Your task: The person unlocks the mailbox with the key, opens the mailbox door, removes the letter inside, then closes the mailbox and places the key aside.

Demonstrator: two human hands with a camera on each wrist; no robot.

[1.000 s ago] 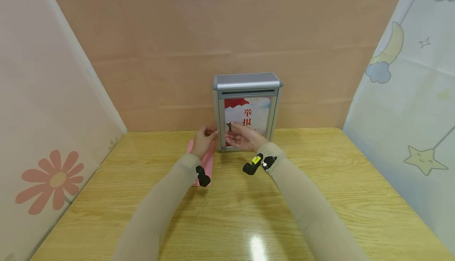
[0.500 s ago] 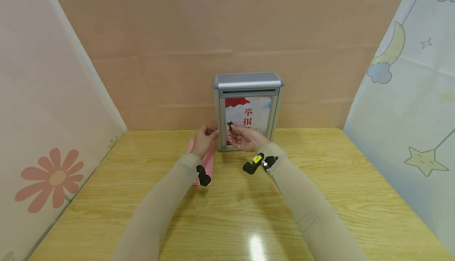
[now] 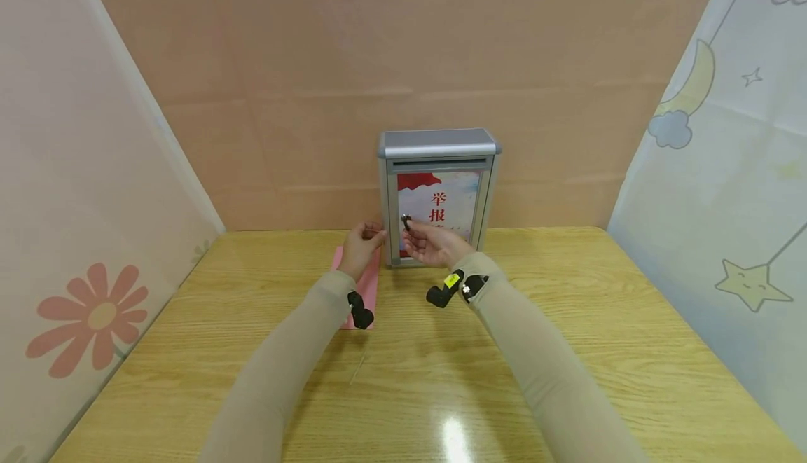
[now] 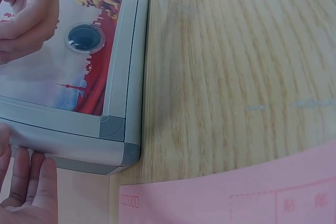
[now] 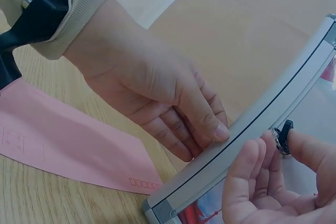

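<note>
A grey metal letter box (image 3: 440, 143) with a slot and a red-and-white front panel stands upright at the back of the table. At the panel's left edge my right hand (image 3: 435, 244) pinches a small black-headed key (image 5: 286, 136) with a silver ring, its thumb and index finger on it at the lock. My left hand (image 3: 361, 251) touches the box's left side; in the right wrist view the thumb tip rests on the side frame, while the other fingers lie loosely bent along it. A pink envelope (image 5: 79, 137) lies flat beside the box, partly under my left wrist.
The wooden table (image 3: 567, 351) runs up to a tan back wall (image 3: 284, 99). Patterned side walls (image 3: 744, 190) rise at left and right. A round dark window (image 4: 85, 38) shows low on the box's front panel.
The fingers of my right hand have shifted slightly at the key, which appears turned compared with a second ago. My left hand, the box and the envelope stay in place.
</note>
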